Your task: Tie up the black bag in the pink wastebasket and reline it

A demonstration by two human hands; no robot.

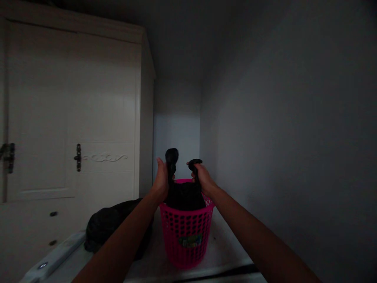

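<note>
A pink perforated plastic basket (188, 232) with a green label stands upright in front of me. Inside it sits a black plastic bag (185, 195), its two handle ends rising above the rim. My left hand (161, 179) grips the left handle, thumb pointing up and fingers partly hidden behind the plastic. The right handle is pinched in my right hand (203, 177), and its tip folds over the fingers. Both hands are just above the basket's rim. What the bag contains, if anything, is hidden.
A dark bundle (108, 222) that looks like another black bag lies left of the basket, partly behind my forearm. Both rest on a pale surface (218, 251). A white wardrobe (106, 106) with dark handles stands at left; a grey wall (279, 118) rises along the right.
</note>
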